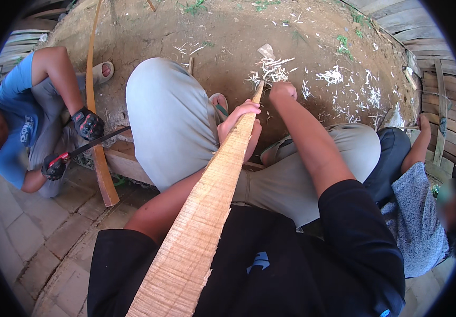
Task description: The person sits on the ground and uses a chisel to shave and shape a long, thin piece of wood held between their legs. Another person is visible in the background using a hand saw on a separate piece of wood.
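Observation:
A long, pale strip of wood (201,222) with a rough, grainy face runs from under my chest out to a narrow far end between my knees. Around its far part, my left hand (240,121) is closed, the fingers wrapped over the edge. Just right of the strip's far tip is my right hand (283,91), closed in a fist; whatever it holds, if anything, is hidden. Beyond the tip lies a heap of thin wood shavings (274,70) on the dirt.
At left, a person in black gloves (89,124) works a long dark blade (101,140) against a curved wooden strip (101,171). Another person in a patterned top (418,216) sits close on my right. More shavings (333,76) litter the dirt floor (148,31). A low wooden beam (127,164) lies at left.

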The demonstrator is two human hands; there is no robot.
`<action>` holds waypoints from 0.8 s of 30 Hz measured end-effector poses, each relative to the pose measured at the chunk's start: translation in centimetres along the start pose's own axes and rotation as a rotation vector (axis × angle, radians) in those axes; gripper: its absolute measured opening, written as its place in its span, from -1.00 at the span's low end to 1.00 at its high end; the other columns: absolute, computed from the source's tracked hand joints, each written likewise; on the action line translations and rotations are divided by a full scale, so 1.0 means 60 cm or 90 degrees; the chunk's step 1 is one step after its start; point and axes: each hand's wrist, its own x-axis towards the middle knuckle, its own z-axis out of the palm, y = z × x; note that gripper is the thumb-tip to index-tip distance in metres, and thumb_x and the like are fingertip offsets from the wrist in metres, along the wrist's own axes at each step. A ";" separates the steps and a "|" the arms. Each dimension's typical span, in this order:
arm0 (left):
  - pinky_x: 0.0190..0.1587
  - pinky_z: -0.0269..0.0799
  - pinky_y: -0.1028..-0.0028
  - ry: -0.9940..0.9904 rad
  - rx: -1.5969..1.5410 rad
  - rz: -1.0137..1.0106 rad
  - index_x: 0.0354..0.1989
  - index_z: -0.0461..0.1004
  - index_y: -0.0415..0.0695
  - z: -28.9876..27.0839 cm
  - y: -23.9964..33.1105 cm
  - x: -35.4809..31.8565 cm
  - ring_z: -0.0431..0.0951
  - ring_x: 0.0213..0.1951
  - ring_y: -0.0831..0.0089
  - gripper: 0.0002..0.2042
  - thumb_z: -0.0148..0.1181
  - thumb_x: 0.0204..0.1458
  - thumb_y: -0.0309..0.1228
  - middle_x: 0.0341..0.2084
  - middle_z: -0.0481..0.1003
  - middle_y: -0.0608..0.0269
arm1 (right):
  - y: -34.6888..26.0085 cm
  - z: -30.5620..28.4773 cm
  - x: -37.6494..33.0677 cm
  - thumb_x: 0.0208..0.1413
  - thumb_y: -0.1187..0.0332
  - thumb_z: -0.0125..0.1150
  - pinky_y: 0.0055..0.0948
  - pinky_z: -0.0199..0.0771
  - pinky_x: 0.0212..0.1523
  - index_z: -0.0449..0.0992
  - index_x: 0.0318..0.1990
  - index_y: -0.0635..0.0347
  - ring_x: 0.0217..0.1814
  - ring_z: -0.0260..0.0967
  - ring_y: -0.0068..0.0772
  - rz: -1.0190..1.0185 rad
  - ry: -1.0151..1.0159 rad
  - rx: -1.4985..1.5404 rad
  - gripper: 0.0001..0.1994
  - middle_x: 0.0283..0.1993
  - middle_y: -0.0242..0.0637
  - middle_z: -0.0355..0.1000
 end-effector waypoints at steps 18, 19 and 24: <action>0.15 0.37 0.46 -0.005 -0.032 -0.019 -0.21 0.50 -0.19 -0.002 0.006 0.005 0.60 -0.01 0.35 -0.71 0.14 -0.14 -0.74 -0.23 0.59 0.11 | 0.030 0.028 0.030 0.20 0.37 0.08 -0.17 0.49 0.14 0.58 0.08 0.19 0.24 0.45 -0.12 -0.069 0.102 0.184 -0.67 0.20 -0.09 0.48; 0.14 0.38 0.47 -0.005 -0.030 -0.002 -0.20 0.50 -0.19 -0.005 0.002 0.002 0.61 -0.02 0.34 -0.71 0.14 -0.14 -0.74 -0.23 0.59 0.12 | 0.035 0.031 0.029 0.18 0.39 0.09 -0.16 0.49 0.13 0.58 0.07 0.20 0.23 0.46 -0.10 -0.088 0.095 0.165 -0.67 0.19 -0.08 0.48; 0.13 0.36 0.48 -0.014 -0.022 0.030 -0.19 0.47 -0.21 -0.003 0.003 0.004 0.60 0.00 0.29 -0.68 0.13 -0.16 -0.76 -0.22 0.58 0.11 | 0.049 0.003 0.016 0.21 0.34 0.05 -0.17 0.45 0.17 0.58 0.12 0.03 0.28 0.41 -0.19 -0.158 0.006 -0.011 -0.65 0.24 -0.26 0.47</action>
